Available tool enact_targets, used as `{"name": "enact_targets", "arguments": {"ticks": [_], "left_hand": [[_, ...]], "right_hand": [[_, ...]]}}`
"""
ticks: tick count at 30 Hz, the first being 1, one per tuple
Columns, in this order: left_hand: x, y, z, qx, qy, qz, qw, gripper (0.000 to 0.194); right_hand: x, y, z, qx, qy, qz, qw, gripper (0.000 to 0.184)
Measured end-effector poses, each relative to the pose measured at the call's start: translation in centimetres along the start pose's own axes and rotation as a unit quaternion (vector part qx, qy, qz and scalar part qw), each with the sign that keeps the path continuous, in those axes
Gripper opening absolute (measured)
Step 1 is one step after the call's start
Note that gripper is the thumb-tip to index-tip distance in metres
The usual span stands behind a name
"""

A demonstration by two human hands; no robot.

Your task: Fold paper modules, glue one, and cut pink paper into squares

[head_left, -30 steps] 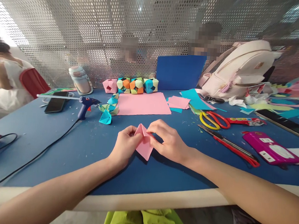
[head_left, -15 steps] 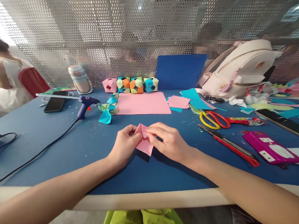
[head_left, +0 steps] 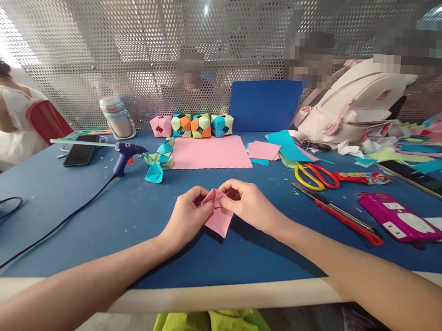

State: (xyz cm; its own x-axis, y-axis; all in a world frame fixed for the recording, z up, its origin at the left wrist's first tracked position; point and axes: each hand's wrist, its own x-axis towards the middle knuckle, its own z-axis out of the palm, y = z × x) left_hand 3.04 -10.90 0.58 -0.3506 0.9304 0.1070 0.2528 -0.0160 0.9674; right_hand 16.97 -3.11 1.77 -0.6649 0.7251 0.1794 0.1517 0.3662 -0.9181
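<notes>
A small folded piece of pink paper [head_left: 219, 222] is held just above the blue table, its lower corner pointing toward me. My left hand [head_left: 188, 214] pinches its left upper edge, thumb on top and fingers behind. From the right, my right hand [head_left: 247, 201] grips the upper right part between thumb and curled fingers. A raised fold stands up between the two thumbs. Fingertips behind the paper are hidden. Beyond the hands lies a large pink sheet [head_left: 212, 153], with folded blue and green paper pieces [head_left: 155, 171] at its left.
Left stands a glue gun [head_left: 123, 157] with a trailing cord, near a phone [head_left: 81, 152] and a bottle [head_left: 116, 116]. Folded paper balls [head_left: 191, 125] line the back. Scissors [head_left: 312, 177], a red utility knife [head_left: 347, 219] and a purple device [head_left: 399, 219] lie right, before a backpack [head_left: 350, 106].
The pink paper has shifted slightly right and turned a little. My right hand's fingers have curled in around its upper right edge, and the top fold looks more bent.
</notes>
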Motion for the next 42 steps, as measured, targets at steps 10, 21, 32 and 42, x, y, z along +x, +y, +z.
{"name": "enact_targets", "arguments": {"ticks": [10,21,32,42], "left_hand": [[0.0,0.1,-0.1,0.014,-0.025,-0.009,1.000,0.013],[0.0,0.1,-0.1,0.025,-0.028,-0.011,0.999,0.012],[0.0,-0.1,-0.3,0.028,-0.070,-0.042,0.996,0.017],[0.2,-0.2,-0.3,0.059,-0.045,-0.016,0.997,0.013]], "right_hand": [[0.3,0.6,-0.3,-0.017,0.018,0.013,1.000,0.005],[0.1,0.2,-0.2,-0.014,-0.001,0.007,1.000,0.002],[-0.1,-0.2,-0.5,-0.037,0.015,-0.060,0.997,0.014],[-0.3,0.0,-0.2,-0.070,0.005,-0.107,0.992,0.019]]}}
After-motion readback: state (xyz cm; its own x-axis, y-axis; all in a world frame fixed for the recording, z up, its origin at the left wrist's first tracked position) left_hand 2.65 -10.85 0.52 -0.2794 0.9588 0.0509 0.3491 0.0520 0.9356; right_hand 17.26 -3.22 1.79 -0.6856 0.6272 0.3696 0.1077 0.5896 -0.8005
